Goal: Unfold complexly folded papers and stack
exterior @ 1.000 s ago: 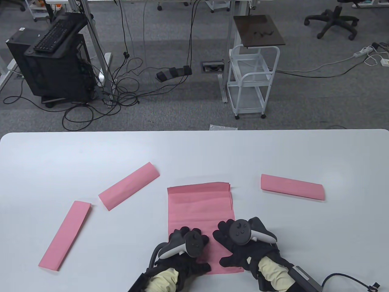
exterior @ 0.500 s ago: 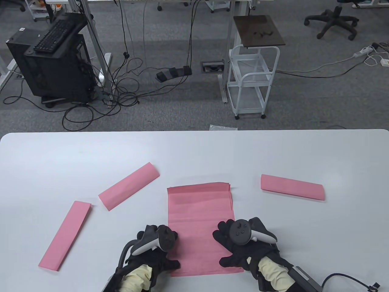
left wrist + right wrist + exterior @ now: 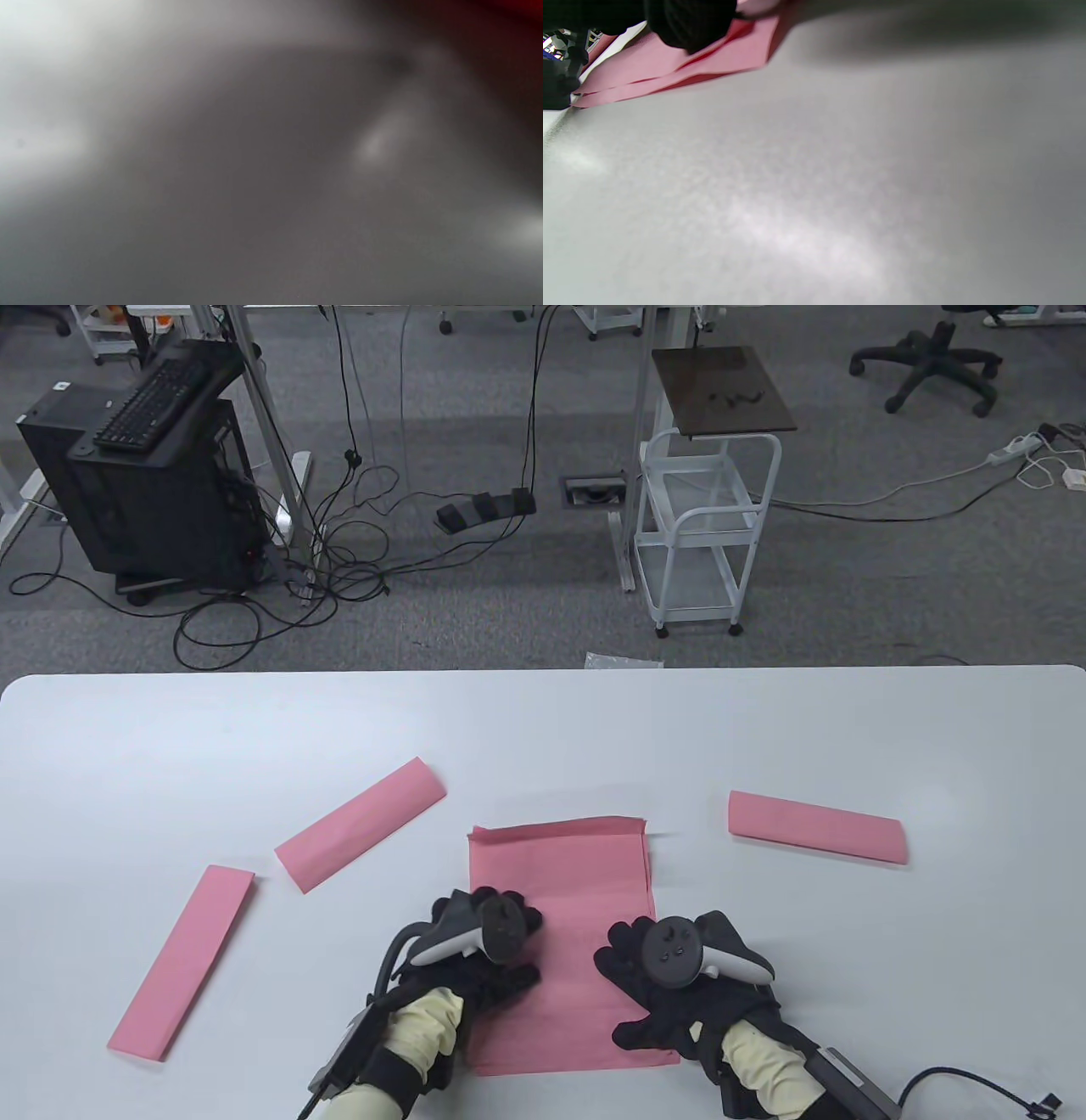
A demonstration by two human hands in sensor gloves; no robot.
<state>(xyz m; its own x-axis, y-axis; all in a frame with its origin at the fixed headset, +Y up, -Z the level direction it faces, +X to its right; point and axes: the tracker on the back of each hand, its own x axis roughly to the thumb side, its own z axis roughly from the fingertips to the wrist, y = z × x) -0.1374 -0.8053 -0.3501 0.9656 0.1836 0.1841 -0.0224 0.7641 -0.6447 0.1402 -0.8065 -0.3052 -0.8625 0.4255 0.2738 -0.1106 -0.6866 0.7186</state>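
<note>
A stack of unfolded pink sheets [image 3: 568, 882] lies flat on the white table [image 3: 543, 729] near its front edge. My left hand [image 3: 488, 937] rests palm down on the stack's left part. My right hand [image 3: 653, 976] rests palm down on its right lower part. Three folded pink strips lie around it: one at the far left [image 3: 182, 963], one left of centre [image 3: 361, 823], one at the right [image 3: 816, 826]. In the right wrist view a gloved finger [image 3: 687, 23] presses on the pink sheets [image 3: 670, 72]. The left wrist view is a grey blur.
The table's far edge [image 3: 543, 672] runs across the middle of the table view. Beyond it, on the floor, stand a white cart [image 3: 704, 534], a black computer case [image 3: 144, 475] and loose cables.
My left hand slid left off the stack's lower left part, then moved up and right onto its left middle. The stack's top edge shifted slightly. My right hand has not moved.
</note>
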